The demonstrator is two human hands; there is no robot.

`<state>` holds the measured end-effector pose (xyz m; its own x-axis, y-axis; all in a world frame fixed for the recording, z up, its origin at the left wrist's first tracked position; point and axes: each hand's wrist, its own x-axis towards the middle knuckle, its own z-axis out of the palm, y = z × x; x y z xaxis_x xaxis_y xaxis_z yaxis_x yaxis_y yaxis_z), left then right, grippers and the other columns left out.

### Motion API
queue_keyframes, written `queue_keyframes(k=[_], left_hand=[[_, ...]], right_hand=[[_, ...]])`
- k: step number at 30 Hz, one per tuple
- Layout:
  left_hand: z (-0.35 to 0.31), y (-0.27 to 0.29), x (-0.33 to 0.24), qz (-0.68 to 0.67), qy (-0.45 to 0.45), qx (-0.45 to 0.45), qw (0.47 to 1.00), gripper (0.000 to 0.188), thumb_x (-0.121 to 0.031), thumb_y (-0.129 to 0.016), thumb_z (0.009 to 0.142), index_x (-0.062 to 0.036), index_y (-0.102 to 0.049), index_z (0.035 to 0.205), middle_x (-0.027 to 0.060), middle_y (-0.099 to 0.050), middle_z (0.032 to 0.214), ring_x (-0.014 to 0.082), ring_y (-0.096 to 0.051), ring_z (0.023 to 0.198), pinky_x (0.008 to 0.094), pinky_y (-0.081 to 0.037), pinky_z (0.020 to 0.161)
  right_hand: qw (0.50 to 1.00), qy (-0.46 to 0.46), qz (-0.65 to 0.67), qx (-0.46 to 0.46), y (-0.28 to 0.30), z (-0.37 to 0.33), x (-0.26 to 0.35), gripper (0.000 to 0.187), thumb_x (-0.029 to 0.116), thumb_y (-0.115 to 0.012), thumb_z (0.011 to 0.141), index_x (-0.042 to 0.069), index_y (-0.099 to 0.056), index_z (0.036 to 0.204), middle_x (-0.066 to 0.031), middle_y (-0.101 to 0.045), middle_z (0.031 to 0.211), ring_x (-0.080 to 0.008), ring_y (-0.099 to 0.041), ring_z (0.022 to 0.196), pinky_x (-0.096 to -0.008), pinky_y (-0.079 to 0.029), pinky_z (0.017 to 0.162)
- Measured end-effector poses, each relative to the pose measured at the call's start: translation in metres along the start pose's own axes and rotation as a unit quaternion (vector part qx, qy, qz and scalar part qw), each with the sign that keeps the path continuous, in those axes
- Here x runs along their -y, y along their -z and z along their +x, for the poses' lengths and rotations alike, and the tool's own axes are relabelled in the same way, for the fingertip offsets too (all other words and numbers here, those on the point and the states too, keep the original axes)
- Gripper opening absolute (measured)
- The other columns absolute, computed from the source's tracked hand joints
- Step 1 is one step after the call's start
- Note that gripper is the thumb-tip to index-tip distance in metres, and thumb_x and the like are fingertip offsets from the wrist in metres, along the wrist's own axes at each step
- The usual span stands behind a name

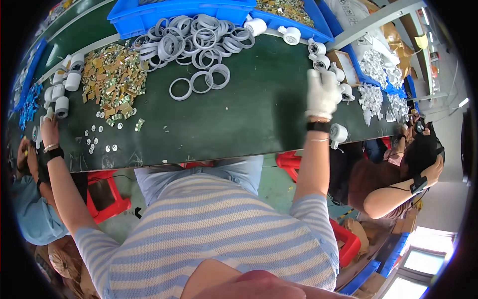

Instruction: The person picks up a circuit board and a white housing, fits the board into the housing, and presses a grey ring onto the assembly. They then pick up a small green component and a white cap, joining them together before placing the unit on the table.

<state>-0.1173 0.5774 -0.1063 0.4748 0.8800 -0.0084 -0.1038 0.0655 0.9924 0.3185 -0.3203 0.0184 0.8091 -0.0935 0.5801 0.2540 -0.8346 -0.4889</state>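
Note:
My left hand (49, 130) reaches to the far left of the bench, its fingers stretched out with white coverings on the tips. Just beyond them stands a white cylindrical housing (61, 106), at the near end of a group of similar white housings (73, 80). Whether the fingertips touch one is too small to tell. My right hand (322, 95), in a white glove, is over the right side of the bench with its fingers extended. Close to its right edge lies a white round housing (346, 91) with a dark inside. Another white housing (338, 132) lies near my right wrist.
Grey rings (201, 42) are heaped at the back, with several loose ones (180, 88) before them. Small circuit boards (114, 74) and white discs (100, 129) lie left. Blue bins (181, 20) line the back. Co-workers (393, 184) sit on both sides.

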Motion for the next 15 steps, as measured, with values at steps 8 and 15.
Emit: queue_keyframes(k=[8,15], left_hand=[[-0.272,-0.240,-0.046,0.003,-0.059,0.042,0.997,0.046,-0.017,-0.060,0.106,-0.0063,-0.050,0.150,0.0103,-0.052,0.150,0.0208,-0.051,0.138,0.0477,-0.045,0.114],[-0.411,-0.381,-0.078,0.234,-0.154,0.442,0.852,0.070,-0.006,-0.079,0.090,-0.0066,-0.048,0.153,0.0147,-0.054,0.150,0.0306,-0.053,0.137,0.0380,-0.041,0.114]], right_hand=[[0.965,-0.037,-0.131,0.226,0.004,0.015,-0.051,0.028,0.026,-0.074,0.084,0.000,-0.075,0.096,-0.0232,-0.074,0.100,-0.0360,-0.072,0.095,-0.0475,-0.054,0.083],[0.923,0.204,0.165,0.283,0.012,-0.102,0.090,0.090,0.047,-0.086,0.082,0.011,-0.047,0.155,-0.0236,-0.058,0.145,-0.0407,-0.058,0.128,-0.0449,-0.046,0.109]])
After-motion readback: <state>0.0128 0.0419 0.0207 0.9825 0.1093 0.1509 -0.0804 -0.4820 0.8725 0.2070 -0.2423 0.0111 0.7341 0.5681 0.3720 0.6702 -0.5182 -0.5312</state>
